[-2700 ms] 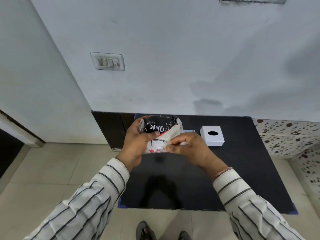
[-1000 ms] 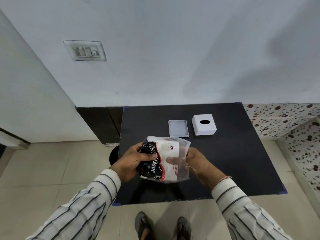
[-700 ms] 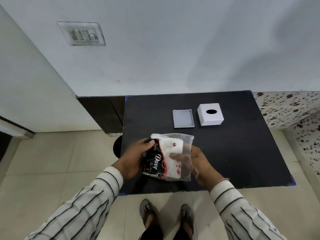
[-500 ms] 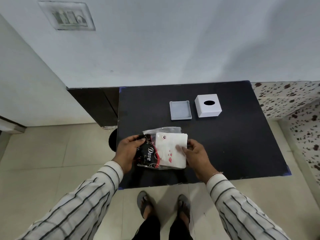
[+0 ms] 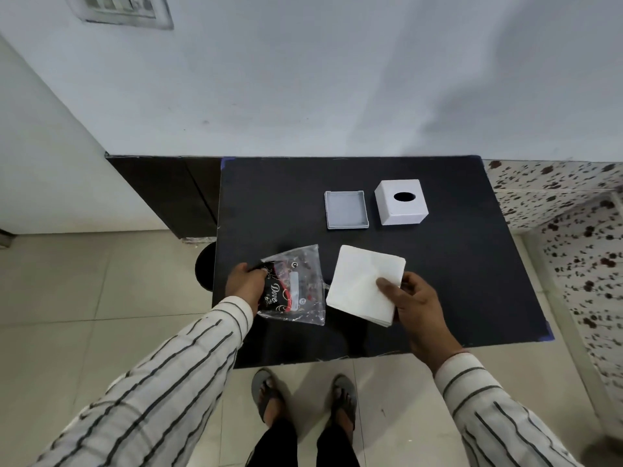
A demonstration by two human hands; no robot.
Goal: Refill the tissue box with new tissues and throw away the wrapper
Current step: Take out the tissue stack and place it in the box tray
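My right hand (image 5: 414, 298) grips a square stack of white tissues (image 5: 362, 284) by its right edge, above the near part of the black table (image 5: 472, 281). My left hand (image 5: 246, 284) holds the clear plastic wrapper (image 5: 295, 288), printed in black and red, by its left end; the wrapper looks flat and hangs just left of the stack. At the back of the table stand the white tissue box cover (image 5: 401, 202) with an oval hole on top and, to its left, the shallow grey box base (image 5: 345, 209), lying open side up.
The table stands against a white wall. A dark cabinet (image 5: 168, 193) sits to its left, and a speckled ledge (image 5: 566, 197) to its right. A round black object (image 5: 205, 269) peeks out at the table's left edge. My feet in sandals stand on the tiled floor.
The tissue stack has come out of the wrapper: my right hand drew it to the right while my left hand kept the wrapper. The view has tilted down toward the table.
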